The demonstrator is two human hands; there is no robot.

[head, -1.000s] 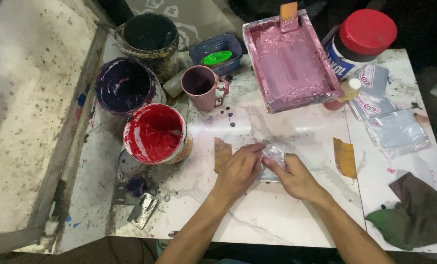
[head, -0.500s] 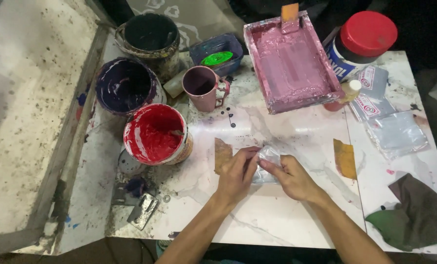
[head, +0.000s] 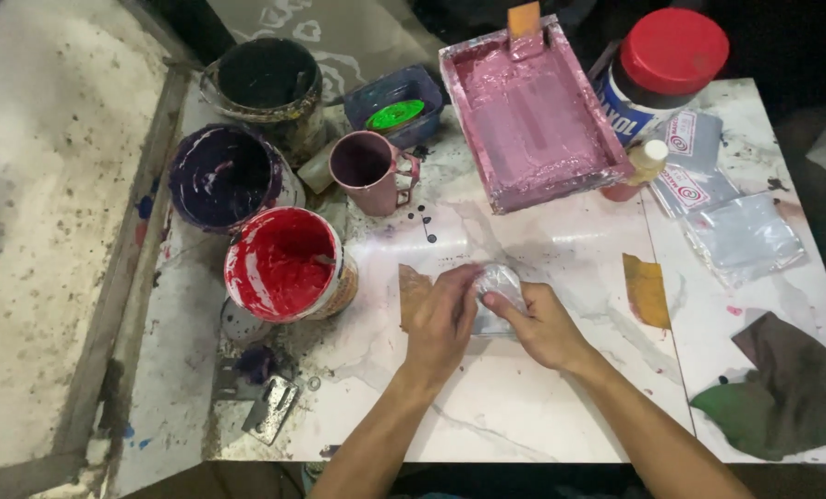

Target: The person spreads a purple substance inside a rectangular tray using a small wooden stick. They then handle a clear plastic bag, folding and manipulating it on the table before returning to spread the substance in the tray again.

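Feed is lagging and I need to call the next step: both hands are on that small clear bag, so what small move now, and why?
Probably pull the bag's mouth apart. The left hand and right hand both pinch it at mid-table, and it looks crumpled and closed; whether anything is inside I cannot tell. Open paint tubs, like the red tub, stand apart on the left.

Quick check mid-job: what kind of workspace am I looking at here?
Likely a paint or screen-printing workshop: open tubs of red paint and dark purple paint, a pink-coated tray, and a paint-spattered table where both hands work a small clear plastic bag.
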